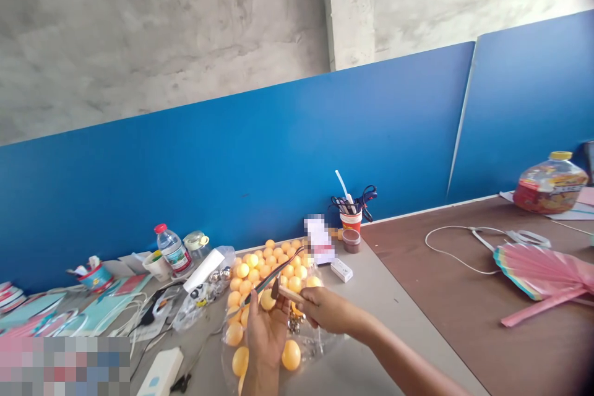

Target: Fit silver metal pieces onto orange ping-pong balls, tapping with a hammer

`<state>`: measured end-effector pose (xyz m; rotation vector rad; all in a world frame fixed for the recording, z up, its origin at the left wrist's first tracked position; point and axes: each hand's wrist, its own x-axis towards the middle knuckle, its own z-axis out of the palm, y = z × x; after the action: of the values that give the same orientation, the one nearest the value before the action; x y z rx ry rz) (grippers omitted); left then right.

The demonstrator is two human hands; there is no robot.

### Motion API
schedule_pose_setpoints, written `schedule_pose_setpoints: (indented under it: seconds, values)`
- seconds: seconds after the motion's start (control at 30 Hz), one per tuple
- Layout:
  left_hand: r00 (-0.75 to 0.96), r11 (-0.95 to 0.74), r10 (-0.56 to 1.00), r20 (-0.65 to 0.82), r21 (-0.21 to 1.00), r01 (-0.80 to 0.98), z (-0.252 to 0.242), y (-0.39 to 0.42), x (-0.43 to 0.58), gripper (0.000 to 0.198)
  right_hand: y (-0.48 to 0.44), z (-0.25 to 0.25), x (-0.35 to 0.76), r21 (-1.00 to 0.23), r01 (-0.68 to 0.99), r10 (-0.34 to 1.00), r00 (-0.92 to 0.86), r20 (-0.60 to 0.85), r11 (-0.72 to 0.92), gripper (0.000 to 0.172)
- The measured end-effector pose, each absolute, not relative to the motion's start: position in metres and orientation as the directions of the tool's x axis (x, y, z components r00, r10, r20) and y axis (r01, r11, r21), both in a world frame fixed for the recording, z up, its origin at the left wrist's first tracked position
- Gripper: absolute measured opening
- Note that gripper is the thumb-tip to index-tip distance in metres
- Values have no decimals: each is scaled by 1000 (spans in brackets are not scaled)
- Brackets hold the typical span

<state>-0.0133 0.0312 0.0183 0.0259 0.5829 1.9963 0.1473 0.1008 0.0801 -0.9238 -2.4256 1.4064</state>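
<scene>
My right hand [327, 310] is closed round the light wooden handle of a small tool [291, 294]. Its dark brown tip points left, above the fingers of my left hand. My left hand [268, 333] is palm up, thumb raised and fingers partly curled. A long, thin, dark curved strip [271, 275] slants from its thumb up to the right; the grip on it is partly hidden. Beneath and beyond both hands lie many orange balls [245, 287] in a clear plastic bag. Small shiny metallic pieces [296, 324] show beside my left hand.
A paper cup of pens and cables [351, 221], a lidded round tub [351, 241] and a small white box [342, 270] stand behind. Left are a water bottle [172, 250], cables and a white power strip [161, 372]. A pink fan [542, 269] and large jug [552, 184] are right.
</scene>
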Motion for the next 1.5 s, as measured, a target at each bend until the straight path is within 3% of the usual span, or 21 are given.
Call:
schedule_pose_setpoints:
  seconds: [0.17, 0.3, 0.47, 0.63, 0.83, 1.03, 1.23, 1.37, 1.5]
  values:
    - [-390, -317, 909, -148, 361, -877, 15, 33, -16, 36, 101, 79, 146, -871, 387, 606, -783, -138, 302, 30]
    - [-339, -278, 934, -117, 361, -890, 7, 35, -21, 41, 99, 83, 147, -832, 446, 623, -765, -163, 331, 29]
    - [-317, -229, 932, -175, 393, -890, 1, 36, -21, 37, 99, 83, 146, -854, 376, 627, -775, -77, 361, 29]
    - [-362, -254, 903, -231, 392, -884, 10, 34, -14, 34, 98, 79, 143, -808, 481, 652, -740, -166, 340, 25]
    - [-354, -219, 880, -317, 391, -894, 19, 32, -13, 44, 109, 75, 146, -842, 370, 659, -752, -23, 392, 28]
    - [-450, -270, 830, -329, 470, -841, 25, 31, -9, 41, 140, 43, 144, -720, 546, 809, -586, 36, 428, 11]
    - [-409, -259, 890, -202, 514, -818, 26, 30, -3, 33, 151, 17, 143, -628, 699, 889, -457, -24, 342, 20]
    - [-408, -248, 887, -214, 526, -814, 24, 31, -2, 22, 151, 10, 143, -574, 755, 909, -415, -45, 317, 26]
    - [-422, -249, 880, -221, 542, -802, 23, 33, -2, 26, 152, 5, 142, -541, 779, 912, -408, -55, 316, 27]
